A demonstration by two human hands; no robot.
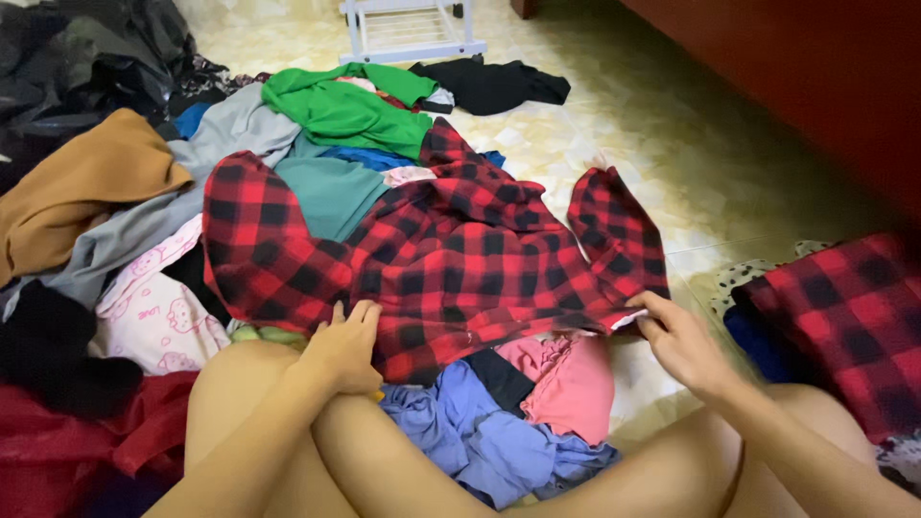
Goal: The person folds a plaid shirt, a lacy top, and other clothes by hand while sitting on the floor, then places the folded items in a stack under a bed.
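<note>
Left hand (343, 347), lower centre: fingers curled onto the hem of the red plaid shirt (451, 251), pinning it against the knee. Right hand (683, 341), lower right: thumb and fingers pinched shut on the shirt's edge near a small white tag (628, 320), pulling sideways. Looks like the two grips keep the cloth stretched flat between them. The shirt lies spread mid-frame on top of the laundry heap, sleeves out left and right. Under it: blue garment (480, 436) and pink garment (568, 379). Further out: green top (341, 107) upper centre, brown cloth (82, 187) left, black garment (494, 84) on the tile floor (710, 163), white rack (408, 29) at top. Another plaid piece (849, 317) far right.
</note>
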